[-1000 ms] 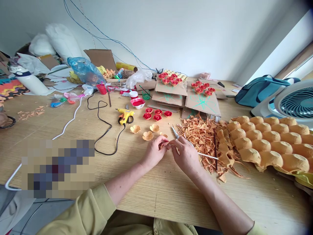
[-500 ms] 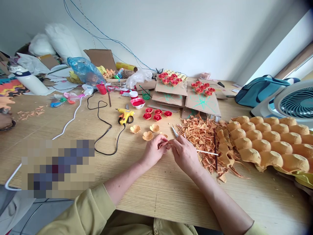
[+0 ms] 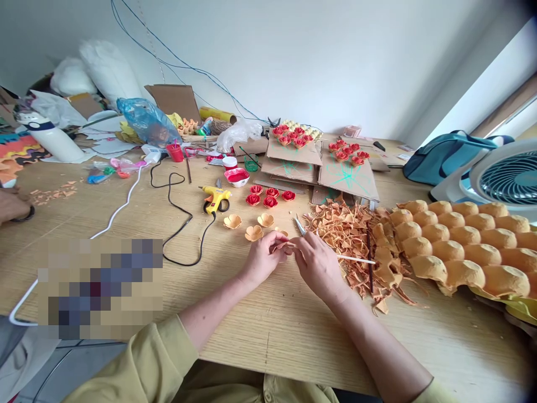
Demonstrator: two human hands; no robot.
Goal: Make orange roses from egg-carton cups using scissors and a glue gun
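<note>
My left hand [image 3: 263,258] and my right hand [image 3: 318,265] meet at the middle of the wooden table [image 3: 126,224], fingers pinched together on a small orange cardboard petal piece [image 3: 285,245]. The piece is mostly hidden by my fingers. Small scissors [image 3: 300,225] lie just beyond my right hand. Three unpainted orange paper flowers [image 3: 253,232] sit just behind my left hand. A thin white stick [image 3: 356,260] pokes out to the right of my right hand.
A heap of orange cardboard scraps [image 3: 350,235] and an orange egg tray [image 3: 453,240] lie to the right. Behind are red paper roses [image 3: 269,197], a yellow glue gun [image 3: 215,197] with black cord, a red paint bowl [image 3: 236,176], cardboard pieces [image 3: 335,173]. Another person's hand [image 3: 10,204] is at far left.
My hands stay pinched together on the small piece with only slight finger movement. The other person's hand at the far left edge has shifted a little.
</note>
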